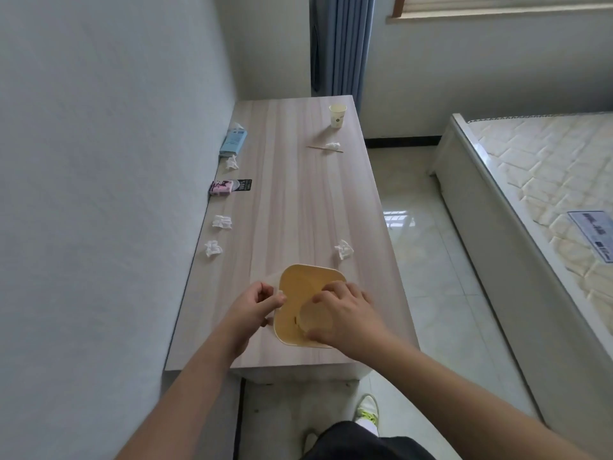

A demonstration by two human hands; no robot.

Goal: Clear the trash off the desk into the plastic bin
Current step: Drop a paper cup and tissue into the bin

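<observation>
A yellow plastic bin (pixel 298 283) stands near the front edge of the wooden desk (pixel 292 200). My left hand (pixel 253 305) pinches a thin clear plastic film (pixel 267 281) at the bin's left rim. My right hand (pixel 345 313) reaches over the bin's opening, fingers curled on the same clear film inside. Crumpled tissues lie on the desk: one (pixel 343 250) right of the bin, two (pixel 213 248) (pixel 222 222) by the wall, others farther back. A paper cup (pixel 337 116) stands at the far right, and a thin wooden stick (pixel 316 147) with a tissue lies before it.
A blue tissue pack (pixel 234 141) and a pink-and-black packet (pixel 229 186) lie along the wall side of the desk. A wall runs along the left. To the right are tiled floor and a bed (pixel 530 180). A blue curtain (pixel 338 44) hangs behind the desk.
</observation>
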